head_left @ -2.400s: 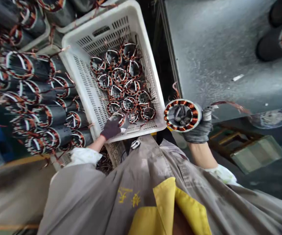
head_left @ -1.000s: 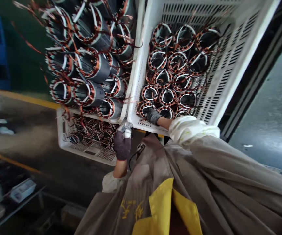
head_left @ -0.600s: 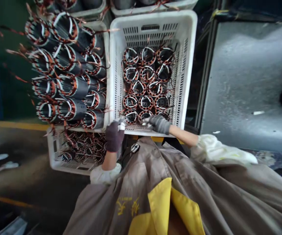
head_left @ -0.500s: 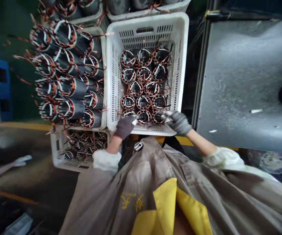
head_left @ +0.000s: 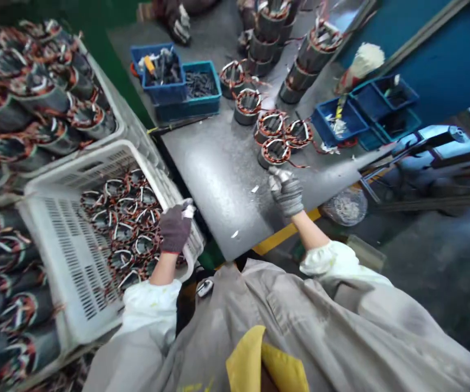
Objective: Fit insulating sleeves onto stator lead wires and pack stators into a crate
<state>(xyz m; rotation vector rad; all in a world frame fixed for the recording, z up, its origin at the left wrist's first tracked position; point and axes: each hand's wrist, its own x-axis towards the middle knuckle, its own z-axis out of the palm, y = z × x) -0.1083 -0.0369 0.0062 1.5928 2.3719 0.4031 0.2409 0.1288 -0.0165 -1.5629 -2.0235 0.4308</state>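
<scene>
My left hand (head_left: 175,227), in a dark purple glove with pale fingertips, is over the right rim of a white plastic crate (head_left: 61,261). Its fingers are curled and nothing shows in them. Several motor stators (head_left: 123,231) with copper windings stand upright in that crate. My right hand (head_left: 287,191), in a grey striped glove, is over the metal table (head_left: 214,179) with its fingers loosely bent and empty. Just beyond its fingertips stands the nearest stator (head_left: 274,152) of a small group on the table; whether they touch is unclear.
Stacked stators (head_left: 304,65) stand farther back on the table. Blue bins (head_left: 159,90) with small parts lie at the back left, and another blue bin (head_left: 341,122) at the right. Crates full of stators (head_left: 10,136) line the left. Another person's gloved hand (head_left: 179,24) is at the far edge.
The view has swung right, from the crate to the table with its stators. My right hand has moved from the crate's near end to above the table; my left is now at the crate's right rim.
</scene>
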